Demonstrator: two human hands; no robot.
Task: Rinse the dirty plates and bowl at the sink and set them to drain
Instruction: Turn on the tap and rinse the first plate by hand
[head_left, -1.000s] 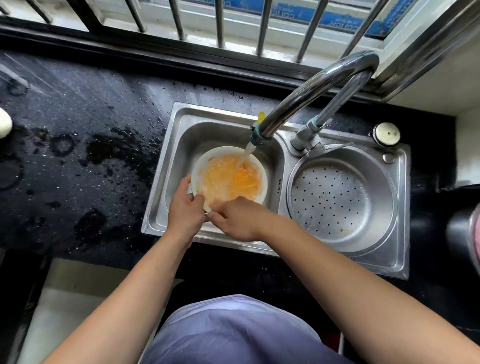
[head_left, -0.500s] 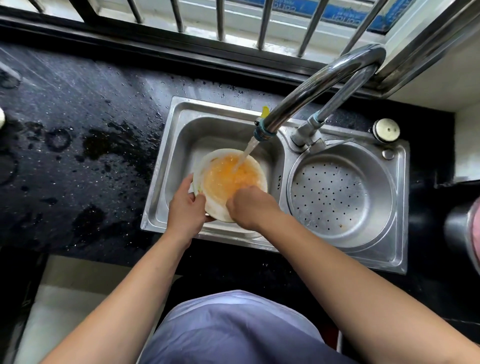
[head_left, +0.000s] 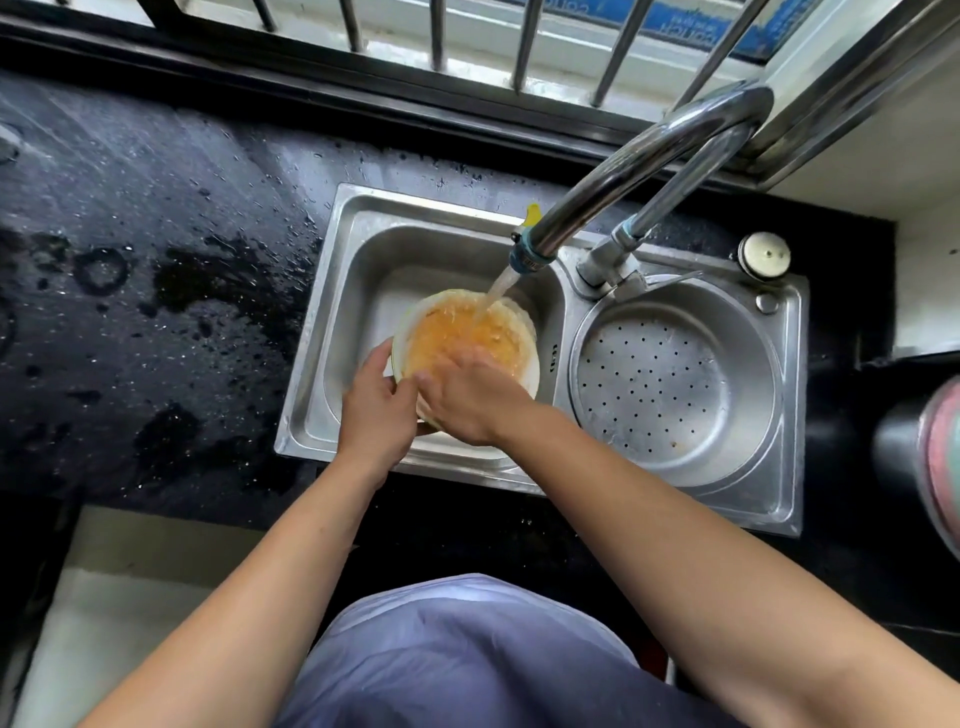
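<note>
A white plate (head_left: 525, 358) smeared with orange residue is held tilted over the left basin of the steel sink (head_left: 332, 322). Water runs from the faucet (head_left: 613, 182) onto its upper part. My left hand (head_left: 376, 410) grips the plate's left rim. My right hand (head_left: 467, 397) lies flat on the plate's face, fingers spread over the orange film, hiding the lower part. Another white dish edge (head_left: 447, 441) shows beneath my hands in the basin.
The right basin holds a round perforated steel strainer (head_left: 670, 384). A round knob (head_left: 763, 254) sits at the sink's back right. The black counter (head_left: 145, 312) on the left is wet with puddles. A barred window runs behind. A dark pot (head_left: 904, 452) stands at far right.
My right hand has slid from the plate's near rim up onto its face. The plate has tilted and shifted slightly under the stream; the left hand keeps its grip.
</note>
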